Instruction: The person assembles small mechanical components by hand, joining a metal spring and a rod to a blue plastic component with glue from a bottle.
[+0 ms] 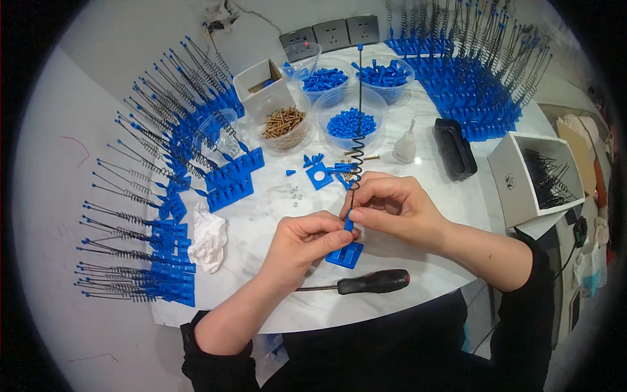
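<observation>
Both hands meet near the table's front middle around a blue plastic base from which a black coiled spring rod rises upright, tipped in blue. My left hand pinches the blue base's upper part between thumb and fingers. With thumb and fingertips, my right hand grips the rod's lower end, just above the base. A screwdriver with a black handle lies in front of them, its shaft running under my left wrist. Beyond the hands lie a blue square plate with a hole, small blue pieces and screws.
Rows of finished-looking blue bases with spring rods line the left and the back right. Clear tubs hold brass screws, blue beads and blue cones. A white box of black rods stands at right; crumpled tissue lies left.
</observation>
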Demonstrator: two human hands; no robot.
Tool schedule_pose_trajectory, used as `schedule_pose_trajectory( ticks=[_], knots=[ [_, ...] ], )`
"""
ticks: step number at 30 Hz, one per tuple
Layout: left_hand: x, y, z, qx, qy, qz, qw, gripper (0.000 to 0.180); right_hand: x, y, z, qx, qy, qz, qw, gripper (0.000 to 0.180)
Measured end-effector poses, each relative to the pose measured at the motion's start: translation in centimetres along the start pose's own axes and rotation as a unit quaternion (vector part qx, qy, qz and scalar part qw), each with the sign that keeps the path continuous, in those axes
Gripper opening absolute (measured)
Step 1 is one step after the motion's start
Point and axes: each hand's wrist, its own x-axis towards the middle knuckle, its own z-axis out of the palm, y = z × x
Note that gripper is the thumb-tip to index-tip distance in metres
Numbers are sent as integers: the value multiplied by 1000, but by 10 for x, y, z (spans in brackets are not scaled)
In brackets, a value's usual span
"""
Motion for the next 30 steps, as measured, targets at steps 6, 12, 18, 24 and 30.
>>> schedule_pose_trajectory(
  ticks=[6,12,18,24,30],
  knots=[
    [0,2,3,-12,7,1,1000,10,0,3,-2,-4,-20,-8,1000,9],
    [0,1,2,-3,7,9,1000,9,-1,4,-2,11,-26,10,1000,9],
    [-1,2,2,-2,6,13,1000,9,-1,4,0,39,-25,16,999,8],
    [-2,3,3,-16,2,10,1000,10,-1,4,-1,34,-30,17,999,8],
    [-2,4,3,-13,2,8,1000,10,-1,6,0,58,-28,24,998,9]
  ],
)
